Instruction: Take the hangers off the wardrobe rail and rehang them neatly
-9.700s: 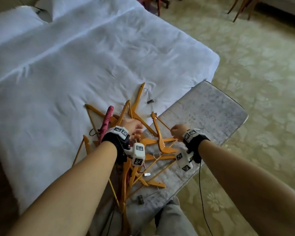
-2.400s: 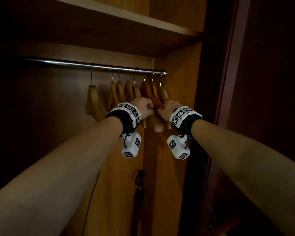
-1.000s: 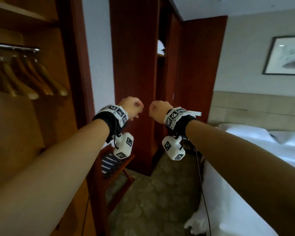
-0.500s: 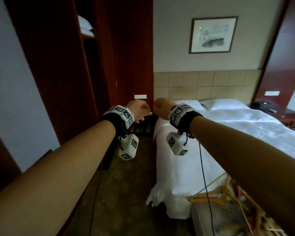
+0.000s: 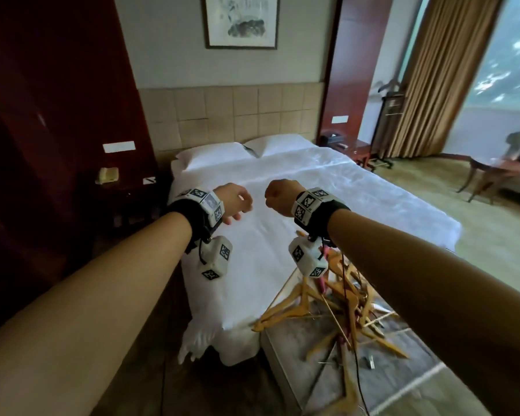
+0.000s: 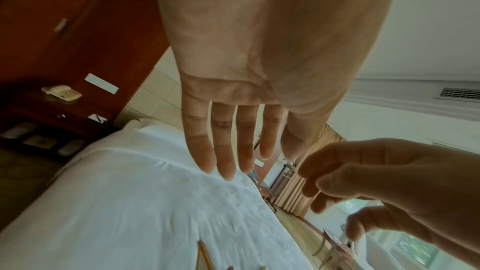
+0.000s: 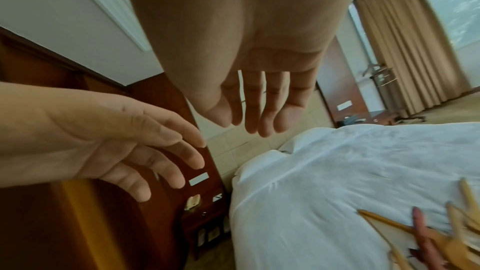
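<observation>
A tangled pile of wooden hangers (image 5: pixel 336 307), with a pink one (image 7: pixel 426 239) among them, lies on the grey bench (image 5: pixel 306 373) at the foot of the bed, partly behind my right forearm. My left hand (image 5: pixel 233 202) and right hand (image 5: pixel 278 195) hover side by side in the air above the bed, well above the pile. In the left wrist view the left fingers (image 6: pixel 226 151) hang straight and hold nothing. In the right wrist view the right fingers (image 7: pixel 259 110) are loosely bent and empty. The wardrobe rail is out of view.
The white bed (image 5: pixel 357 199) fills the middle, with pillows at the headboard. A dark nightstand with a phone (image 5: pixel 107 175) stands on the left. A valet stand (image 5: pixel 388 130), curtains and a chair (image 5: pixel 487 175) are at the right, across carpeted floor.
The view has swung from the wardrobe rail round to the bed and the hanger pile. Both hands stayed raised and empty; the left fingers have loosened from a fist.
</observation>
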